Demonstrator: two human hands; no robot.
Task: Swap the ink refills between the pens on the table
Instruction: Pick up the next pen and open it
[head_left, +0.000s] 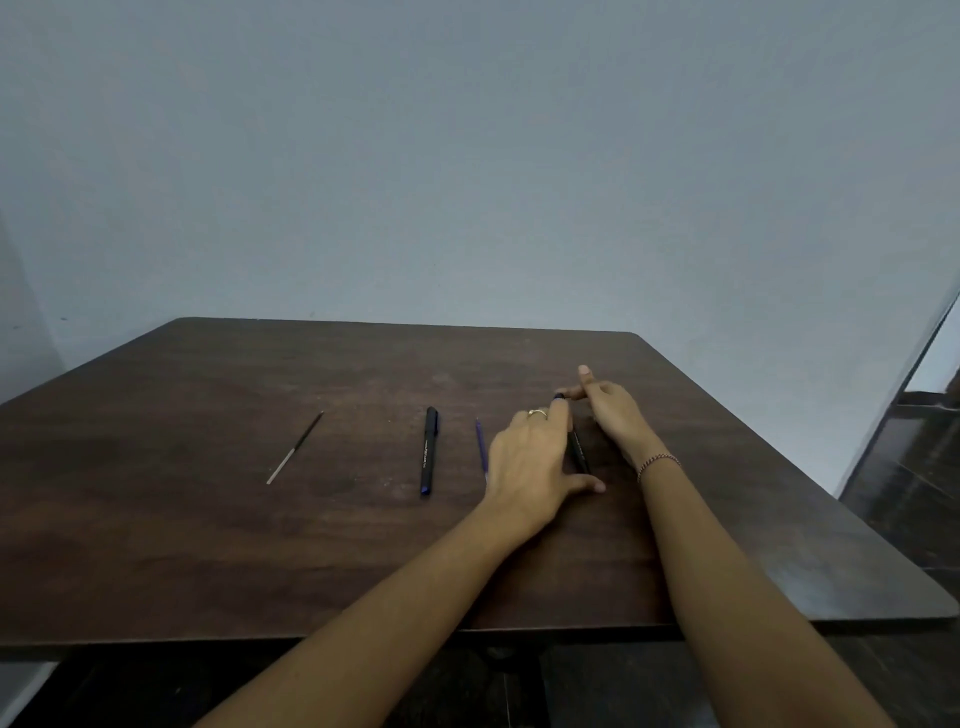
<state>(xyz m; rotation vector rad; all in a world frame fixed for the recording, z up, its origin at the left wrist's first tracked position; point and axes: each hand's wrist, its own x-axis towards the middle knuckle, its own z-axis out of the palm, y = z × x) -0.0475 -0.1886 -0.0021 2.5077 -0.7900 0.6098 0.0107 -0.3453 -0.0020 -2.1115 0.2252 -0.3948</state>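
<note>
On my feed both bare forearms came in over the near edge of the dark wooden table (208, 519), angling toward its right half. The left hand (524, 467) lay palm down on the table; its thumb (589, 487) was splayed out to the right, tip on the wood just beside the near end of a black pen (577, 452); its fingers ran fairly straight along the left side of that pen toward the far end, one of them wearing a ring (537, 413). The pen lay lengthwise, near to far, in the gap between the two hands, most of its barrel hidden by the left hand. On the right wrist I saw a thin beaded bracelet (658, 461). Beyond it the right hand (610, 413) reached in from the right; its thumb and a finger were drawn narrow and met at the pen's far end, by a small blue tip (559, 396); another finger (584, 371) stood up clear of it.

Left of the hands, three things lay apart on the wood, all roughly near to far: a blue refill (480, 441), its near part behind the left hand; a second black pen (429, 447), whole, with a blue near end; and well off to the left a thin dark refill (294, 448) with a pale near half, tilted slightly. Past the far table edge there was a plain grey-blue wall (467, 156).
</note>
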